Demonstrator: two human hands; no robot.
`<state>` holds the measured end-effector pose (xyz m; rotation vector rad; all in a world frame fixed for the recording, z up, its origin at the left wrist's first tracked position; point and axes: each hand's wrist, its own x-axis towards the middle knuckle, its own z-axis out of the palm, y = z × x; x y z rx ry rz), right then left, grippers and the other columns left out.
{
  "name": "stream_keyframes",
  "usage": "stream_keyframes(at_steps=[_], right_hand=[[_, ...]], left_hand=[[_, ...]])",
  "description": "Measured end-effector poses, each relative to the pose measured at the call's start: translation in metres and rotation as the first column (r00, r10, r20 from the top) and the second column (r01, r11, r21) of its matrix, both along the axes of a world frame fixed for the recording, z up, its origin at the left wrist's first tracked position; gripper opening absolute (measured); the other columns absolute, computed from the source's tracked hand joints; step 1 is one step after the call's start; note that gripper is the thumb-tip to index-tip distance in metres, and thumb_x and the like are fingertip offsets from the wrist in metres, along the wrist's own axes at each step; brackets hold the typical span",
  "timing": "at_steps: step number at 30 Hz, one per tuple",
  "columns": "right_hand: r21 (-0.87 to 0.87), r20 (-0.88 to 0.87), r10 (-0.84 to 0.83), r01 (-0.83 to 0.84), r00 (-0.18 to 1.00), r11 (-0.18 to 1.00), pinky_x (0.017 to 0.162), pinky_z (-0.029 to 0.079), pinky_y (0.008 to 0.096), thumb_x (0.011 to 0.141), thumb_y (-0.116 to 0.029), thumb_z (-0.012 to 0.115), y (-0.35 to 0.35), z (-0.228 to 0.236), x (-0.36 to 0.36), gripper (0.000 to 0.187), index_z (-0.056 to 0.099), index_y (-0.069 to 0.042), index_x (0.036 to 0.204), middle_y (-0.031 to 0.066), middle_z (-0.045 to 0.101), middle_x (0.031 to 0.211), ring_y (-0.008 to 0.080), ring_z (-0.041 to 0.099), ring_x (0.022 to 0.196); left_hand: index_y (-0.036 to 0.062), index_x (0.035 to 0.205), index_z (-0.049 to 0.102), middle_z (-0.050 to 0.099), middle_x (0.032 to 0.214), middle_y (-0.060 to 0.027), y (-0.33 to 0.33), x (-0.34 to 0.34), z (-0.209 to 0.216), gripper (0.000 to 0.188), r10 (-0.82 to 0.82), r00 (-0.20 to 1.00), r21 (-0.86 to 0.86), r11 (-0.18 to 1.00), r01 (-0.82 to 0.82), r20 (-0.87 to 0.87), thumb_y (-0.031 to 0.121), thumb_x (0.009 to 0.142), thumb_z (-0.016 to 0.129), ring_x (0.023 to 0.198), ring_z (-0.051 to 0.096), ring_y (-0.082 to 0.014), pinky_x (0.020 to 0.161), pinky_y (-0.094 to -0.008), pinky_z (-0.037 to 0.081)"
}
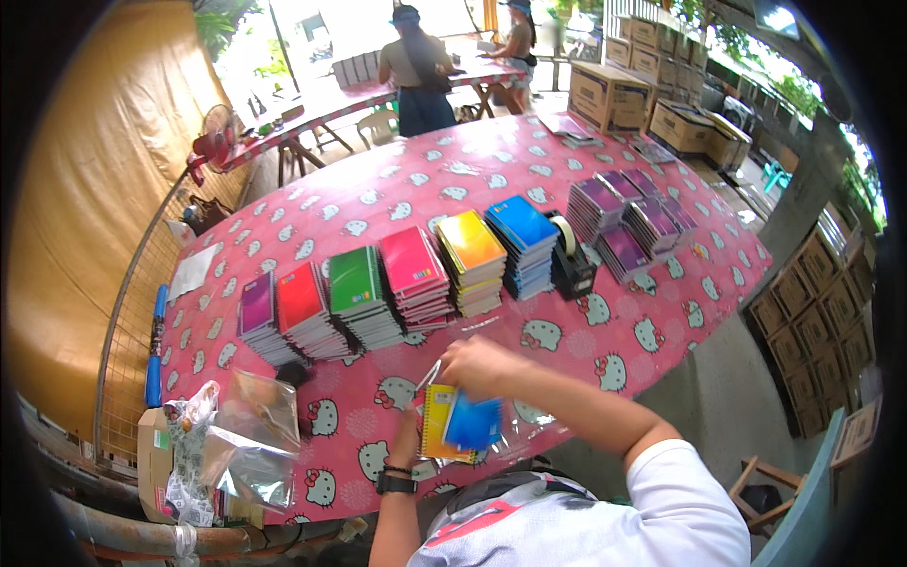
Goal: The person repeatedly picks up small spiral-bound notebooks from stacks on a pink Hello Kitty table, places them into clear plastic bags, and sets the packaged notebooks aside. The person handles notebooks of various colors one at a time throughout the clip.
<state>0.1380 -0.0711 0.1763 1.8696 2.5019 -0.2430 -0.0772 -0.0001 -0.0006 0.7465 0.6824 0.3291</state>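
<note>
My left hand (406,433), with a dark watch at its wrist, grips the left edge of a yellow spiral notebook (436,420) at the near side of the table. Over that notebook a blue notebook (474,422), slightly blurred, hangs tilted from my right hand (477,367), whose fingers are closed at its top edge. Clear plastic (529,437) lies under and beside the notebooks. Ahead stand stacks of spiral notebooks: purple (257,304), red (300,293), green (354,279), pink (413,260), yellow (470,241) and blue (520,224).
A black tape dispenser (573,266) stands right of the blue stack, near more purple notebooks (631,222). Clear plastic bags (250,444) lie at the near left. Cartons (609,99) sit behind the table (378,184) and at right. Two people (416,71) stand at a far table.
</note>
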Motion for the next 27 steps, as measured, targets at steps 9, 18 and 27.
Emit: stream_keyframes(at_steps=[9, 18, 27], right_hand=[[0.106, -0.582, -0.562, 0.74, 0.588, 0.664, 0.093, 0.039, 0.0473, 0.075, -0.031, 0.07, -0.06, -0.117, -0.037, 0.062, 0.045, -0.003, 0.125, 0.0192, 0.049, 0.125, 0.0368, 0.048, 0.113], [-0.208, -0.928, -0.346, 0.583, 0.135, 0.785, 0.105, 0.029, 0.0406, 0.074, -0.033, 0.075, -0.075, -0.126, -0.054, 0.094, 0.02, 0.005, 0.14, 0.0267, 0.036, 0.136, 0.0364, 0.037, 0.127], [-0.161, -0.986, -0.167, 0.333, -0.011, 0.929, 0.106, 0.029, 0.0349, 0.065, -0.014, 0.081, -0.065, -0.082, -0.004, 0.106, 0.013, -0.006, 0.145, 0.0157, 0.034, 0.138, 0.0267, 0.034, 0.129]], left_hand=[[-0.0002, 0.124, 0.042, 0.059, 0.112, -0.0119, -0.023, 0.006, 0.071, 0.069, 0.087, 0.921, 0.425, 0.901, 0.09, -0.381, 0.011, 0.068, 0.081, 0.097, 0.061, -0.0212, 0.081, -0.034, 0.051], [-0.0017, 0.112, 0.052, 0.062, 0.104, -0.0095, -0.053, 0.011, 0.083, 0.047, 0.091, 0.993, 0.441, 0.896, -0.051, -0.07, 0.003, 0.067, 0.067, 0.094, 0.06, -0.0163, 0.084, -0.0307, 0.048], [0.0085, 0.129, 0.037, 0.054, 0.109, -0.0092, -0.041, 0.032, 0.097, 0.078, 0.087, 0.978, 0.625, 0.758, -0.188, 0.189, -0.009, 0.061, 0.071, 0.09, 0.059, -0.0143, 0.076, -0.0272, 0.052]])
